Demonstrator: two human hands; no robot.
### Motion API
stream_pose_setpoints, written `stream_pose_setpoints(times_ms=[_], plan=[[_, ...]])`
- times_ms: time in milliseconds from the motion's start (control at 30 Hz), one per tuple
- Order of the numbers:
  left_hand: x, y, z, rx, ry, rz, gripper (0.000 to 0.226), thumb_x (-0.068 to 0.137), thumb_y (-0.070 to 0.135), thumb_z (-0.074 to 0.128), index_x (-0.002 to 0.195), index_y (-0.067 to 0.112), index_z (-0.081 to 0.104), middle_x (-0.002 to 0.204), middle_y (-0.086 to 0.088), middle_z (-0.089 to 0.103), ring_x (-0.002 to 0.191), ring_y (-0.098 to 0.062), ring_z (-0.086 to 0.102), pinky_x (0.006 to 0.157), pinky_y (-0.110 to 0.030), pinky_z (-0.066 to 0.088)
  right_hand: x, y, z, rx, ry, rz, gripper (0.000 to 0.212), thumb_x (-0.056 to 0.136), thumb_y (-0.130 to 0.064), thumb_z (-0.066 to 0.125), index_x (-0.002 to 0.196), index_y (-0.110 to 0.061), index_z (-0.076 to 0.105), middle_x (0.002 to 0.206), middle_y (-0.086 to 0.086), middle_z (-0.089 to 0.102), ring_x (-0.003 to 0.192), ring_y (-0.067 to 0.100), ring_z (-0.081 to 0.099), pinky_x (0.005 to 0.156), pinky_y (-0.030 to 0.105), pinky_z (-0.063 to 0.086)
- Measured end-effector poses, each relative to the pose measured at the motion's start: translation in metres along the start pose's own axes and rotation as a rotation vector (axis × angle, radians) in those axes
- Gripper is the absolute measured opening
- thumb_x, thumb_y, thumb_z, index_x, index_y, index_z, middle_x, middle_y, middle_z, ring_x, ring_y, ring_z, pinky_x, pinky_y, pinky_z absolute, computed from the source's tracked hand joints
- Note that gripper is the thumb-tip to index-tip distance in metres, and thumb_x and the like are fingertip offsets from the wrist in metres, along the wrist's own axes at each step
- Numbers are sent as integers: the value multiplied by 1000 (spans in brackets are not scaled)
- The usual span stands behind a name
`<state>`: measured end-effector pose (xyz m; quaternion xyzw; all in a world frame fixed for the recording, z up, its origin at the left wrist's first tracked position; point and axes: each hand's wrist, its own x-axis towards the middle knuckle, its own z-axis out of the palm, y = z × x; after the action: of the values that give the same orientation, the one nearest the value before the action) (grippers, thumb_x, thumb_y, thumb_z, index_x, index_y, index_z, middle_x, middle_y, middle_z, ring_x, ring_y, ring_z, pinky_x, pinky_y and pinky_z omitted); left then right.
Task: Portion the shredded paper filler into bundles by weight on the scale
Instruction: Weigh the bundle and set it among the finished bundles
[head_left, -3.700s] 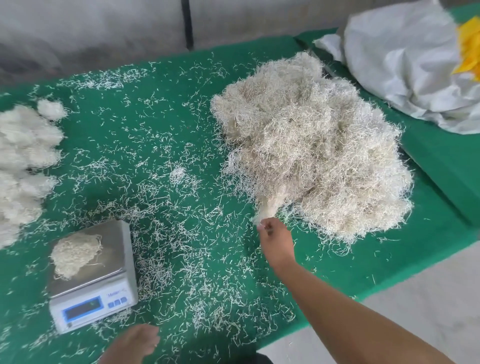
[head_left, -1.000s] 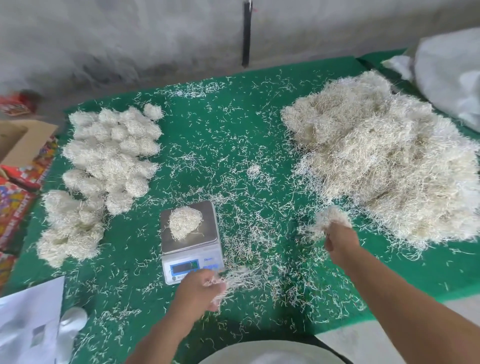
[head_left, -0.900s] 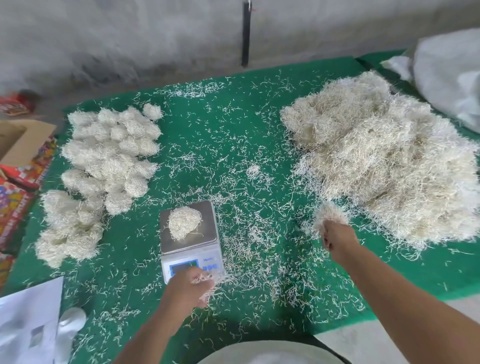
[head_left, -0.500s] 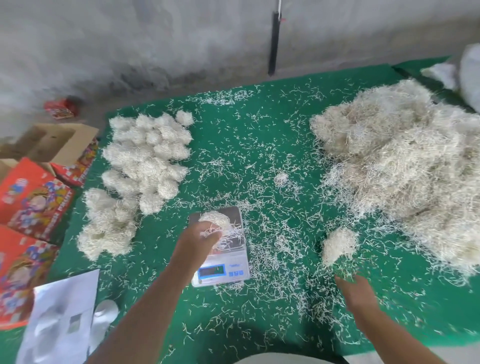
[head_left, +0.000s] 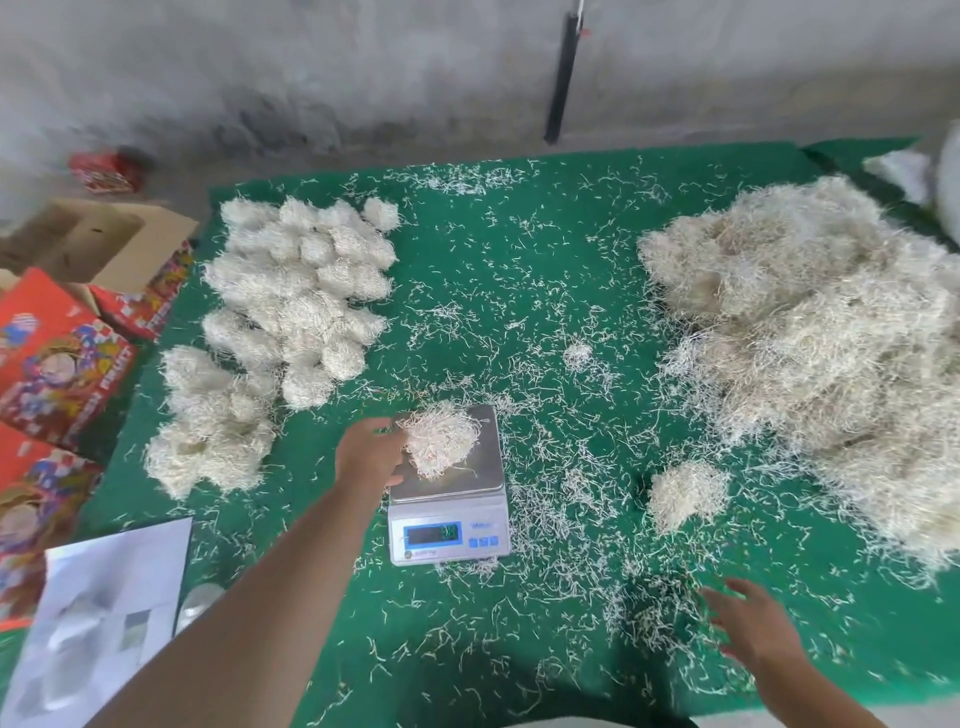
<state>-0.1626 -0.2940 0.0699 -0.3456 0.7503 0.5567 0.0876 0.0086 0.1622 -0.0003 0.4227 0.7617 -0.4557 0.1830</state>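
Observation:
A small digital scale (head_left: 447, 499) stands on the green cloth (head_left: 519, 270), its display lit. A bundle of shredded paper (head_left: 441, 439) lies on its steel pan. My left hand (head_left: 371, 457) curls its fingers and thumb around the bundle's left side. My right hand (head_left: 748, 618) hovers low near the table's front edge, fingers spread, holding nothing. A small loose clump (head_left: 685, 493) lies on the cloth between that hand and the big pile of filler (head_left: 831, 338) at the right. Several finished bundles (head_left: 296, 291) are grouped at the left.
Loose strands litter the whole cloth. Red printed cartons (head_left: 62, 364) and an open cardboard box (head_left: 98, 239) stand off the table's left side. A white sheet (head_left: 104, 623) lies at the front left. A white sack (head_left: 950, 182) shows at the far right.
My left hand carried a pinch of filler from in front of the scale onto the pan's bundle. My right hand let go of its clump and drew back toward the front edge.

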Motion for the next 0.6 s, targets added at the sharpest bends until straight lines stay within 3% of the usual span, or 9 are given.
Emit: stream_pose_setpoints(times_ms=[267,400,500,600], plan=[[0,-34,-37,-70,52,53,29,99,7,62,126,16,67,103,4,67,95,-17,71,68,-31,62,-19,-7,30,-105,6,-33,45,101,-20,68,144,-10,55,113,12,69,102,39,70,94,59,59],[-8,-56,-52,-89,65,48,24,99,9,63,121,17,69,109,2,70,94,-14,73,64,-26,61,-22,-30,42,-226,-29,-126,42,102,-25,65,142,-14,57,133,8,66,99,32,71,93,54,60],[-17,-76,-58,-83,33,37,21,99,10,64,117,19,70,112,1,71,95,-14,73,69,-29,63,-19,-47,51,-274,-58,-166,43,103,-24,63,145,-17,55,140,7,62,98,41,73,88,52,61],[-25,-89,-60,-77,-4,23,17,100,9,62,109,22,70,111,0,72,96,-15,73,71,-32,62,-13,-58,57,-305,-86,-184,43,103,-22,64,145,-24,56,106,0,67,81,33,69,79,45,62]])
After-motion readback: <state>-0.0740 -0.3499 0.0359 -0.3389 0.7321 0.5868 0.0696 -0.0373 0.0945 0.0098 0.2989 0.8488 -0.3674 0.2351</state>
